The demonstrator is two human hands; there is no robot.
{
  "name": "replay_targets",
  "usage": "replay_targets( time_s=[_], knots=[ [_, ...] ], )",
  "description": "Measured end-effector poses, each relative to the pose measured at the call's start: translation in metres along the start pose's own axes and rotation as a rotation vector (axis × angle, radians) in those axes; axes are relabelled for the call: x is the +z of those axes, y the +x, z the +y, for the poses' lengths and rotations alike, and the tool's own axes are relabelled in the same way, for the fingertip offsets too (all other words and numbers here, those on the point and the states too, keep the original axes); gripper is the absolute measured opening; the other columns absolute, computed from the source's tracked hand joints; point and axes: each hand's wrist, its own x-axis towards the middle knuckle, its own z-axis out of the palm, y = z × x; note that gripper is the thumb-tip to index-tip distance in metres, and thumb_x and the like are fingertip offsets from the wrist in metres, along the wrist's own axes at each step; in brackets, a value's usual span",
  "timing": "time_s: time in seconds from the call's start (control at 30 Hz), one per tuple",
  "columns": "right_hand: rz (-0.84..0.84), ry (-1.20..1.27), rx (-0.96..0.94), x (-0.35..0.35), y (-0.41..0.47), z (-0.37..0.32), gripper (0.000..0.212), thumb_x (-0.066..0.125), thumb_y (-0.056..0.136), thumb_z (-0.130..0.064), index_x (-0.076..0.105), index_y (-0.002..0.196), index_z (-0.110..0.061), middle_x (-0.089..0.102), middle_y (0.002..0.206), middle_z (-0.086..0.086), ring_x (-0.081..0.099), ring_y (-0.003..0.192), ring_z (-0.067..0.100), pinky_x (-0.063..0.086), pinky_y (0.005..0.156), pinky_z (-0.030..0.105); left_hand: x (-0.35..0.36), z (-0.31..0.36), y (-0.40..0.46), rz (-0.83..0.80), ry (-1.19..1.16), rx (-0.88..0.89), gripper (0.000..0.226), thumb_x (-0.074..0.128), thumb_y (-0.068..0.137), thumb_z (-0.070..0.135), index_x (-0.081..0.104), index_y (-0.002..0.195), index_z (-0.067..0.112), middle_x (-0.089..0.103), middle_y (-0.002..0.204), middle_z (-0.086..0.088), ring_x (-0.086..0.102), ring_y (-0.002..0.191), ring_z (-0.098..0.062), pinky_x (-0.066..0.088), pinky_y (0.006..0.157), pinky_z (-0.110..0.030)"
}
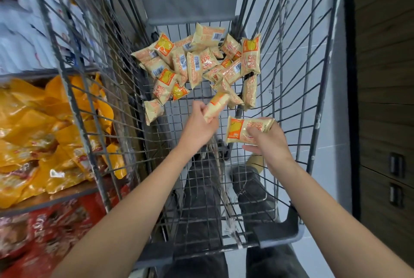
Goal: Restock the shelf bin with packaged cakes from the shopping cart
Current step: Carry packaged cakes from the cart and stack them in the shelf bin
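Cart: cakes pinched in both hands

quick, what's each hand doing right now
Left hand: closed on a cake pack, lifted over the cart floor.
Right hand: closed on another cake pack.

We see both arms reaching into the shopping cart. The left hand pinches one packaged cake just beside the pile of cakes at the cart's far end. The right hand holds a second cake, nearer the cart's right wall.
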Motion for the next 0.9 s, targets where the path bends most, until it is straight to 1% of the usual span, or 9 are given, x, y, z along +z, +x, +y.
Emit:
replay_targets(
  time_s=[0.1, 0.17, 0.27, 0.37, 0.5, 0.57, 0.73, 0.8, 0.9],
  knots=[
    [-0.076, 0.169, 0.059, -0.002, -0.005, -0.001, 0.015, 0.054, 0.094, -0.009, 0.055, 0.107, -0.016, 0.066, 0.106, 0.009, 0.067, 0.092, 0.019, 0.058, 0.069, 0.025, -0.005, 0.018, -0.033, -0.126, 0.120, 0.272, 0.042, 0.060, 0.087, 0.029, 0.019, 0.091, 0.036, 0.043, 0.096, 0.010, 0.051, 0.073, -0.002, 0.034, 0.053, -0.012],
    [-0.182, 0.262, 0.062, -0.002, -0.008, -0.002, 0.023, 0.046, 0.098, -0.014, 0.056, 0.118, -0.012, 0.069, 0.110, 0.011, 0.068, 0.097, 0.020, 0.057, 0.076, 0.028, -0.003, 0.023, -0.048, -0.218, 0.126, 0.304, 0.047, 0.063, 0.084, 0.036, 0.018, 0.093, 0.040, 0.031, 0.106, 0.010, 0.043, 0.097, -0.006, 0.036, 0.071, -0.017],
    [-0.255, 0.307, 0.036, -0.001, -0.011, -0.003, 0.029, 0.039, 0.099, -0.021, 0.058, 0.121, -0.016, 0.070, 0.111, 0.008, 0.067, 0.100, 0.019, 0.056, 0.074, 0.028, -0.002, 0.025, -0.057, -0.321, 0.017, 0.253, 0.040, 0.056, 0.086, 0.048, 0.022, 0.101, 0.036, 0.031, 0.115, 0.006, 0.037, 0.110, -0.012, 0.041, 0.087, -0.030],
    [-0.245, 0.342, 0.045, 0.001, -0.011, -0.001, 0.026, 0.040, 0.099, -0.022, 0.060, 0.115, -0.018, 0.069, 0.111, 0.007, 0.066, 0.103, 0.020, 0.056, 0.073, 0.027, -0.006, 0.022, -0.056, -0.345, -0.180, 0.177, 0.018, 0.043, 0.095, 0.040, 0.027, 0.102, 0.036, 0.040, 0.121, 0.001, 0.048, 0.105, -0.018, 0.045, 0.081, -0.034],
    [-0.221, 0.335, 0.080, 0.003, -0.012, -0.002, 0.025, 0.038, 0.098, -0.016, 0.059, 0.112, -0.012, 0.068, 0.108, 0.012, 0.066, 0.100, 0.022, 0.057, 0.074, 0.030, -0.012, 0.016, -0.052, -0.295, -0.230, 0.117, 0.039, 0.056, 0.091, 0.032, 0.026, 0.116, 0.031, 0.046, 0.119, 0.013, 0.052, 0.102, 0.008, 0.047, 0.081, -0.017],
    [-0.198, 0.350, 0.110, 0.003, -0.013, -0.002, 0.021, 0.039, 0.096, -0.012, 0.057, 0.105, -0.007, 0.067, 0.102, 0.014, 0.067, 0.094, 0.022, 0.058, 0.070, 0.028, -0.016, 0.013, -0.047, -0.196, -0.310, 0.038, 0.045, 0.060, 0.089, 0.027, 0.027, 0.120, 0.031, 0.048, 0.120, 0.011, 0.052, 0.097, 0.014, 0.045, 0.071, -0.007],
    [-0.137, 0.394, 0.158, 0.006, -0.014, -0.003, 0.013, 0.041, 0.095, -0.011, 0.053, 0.093, -0.007, 0.066, 0.089, 0.011, 0.069, 0.081, 0.019, 0.058, 0.062, 0.026, -0.032, 0.004, -0.042, 0.005, -0.354, 0.011, 0.034, 0.062, 0.088, 0.020, 0.039, 0.109, 0.034, 0.049, 0.108, 0.021, 0.049, 0.090, 0.024, 0.041, 0.062, 0.001],
    [-0.135, 0.401, 0.163, 0.008, -0.013, -0.003, 0.013, 0.041, 0.095, -0.012, 0.053, 0.094, -0.007, 0.067, 0.089, 0.011, 0.069, 0.082, 0.020, 0.058, 0.061, 0.027, -0.034, 0.003, -0.045, 0.001, -0.314, 0.028, 0.033, 0.064, 0.086, 0.024, 0.041, 0.105, 0.040, 0.052, 0.109, 0.020, 0.052, 0.095, 0.017, 0.045, 0.066, -0.005],
    [-0.143, 0.399, 0.158, 0.009, -0.011, -0.005, 0.014, 0.040, 0.094, -0.012, 0.053, 0.093, -0.007, 0.072, 0.077, 0.007, 0.071, 0.078, 0.018, 0.057, 0.060, 0.027, -0.033, 0.005, -0.049, -0.038, -0.235, 0.053, 0.042, 0.065, 0.084, 0.032, 0.040, 0.117, 0.036, 0.051, 0.121, 0.013, 0.053, 0.108, 0.001, 0.045, 0.081, -0.017]
  ],
)
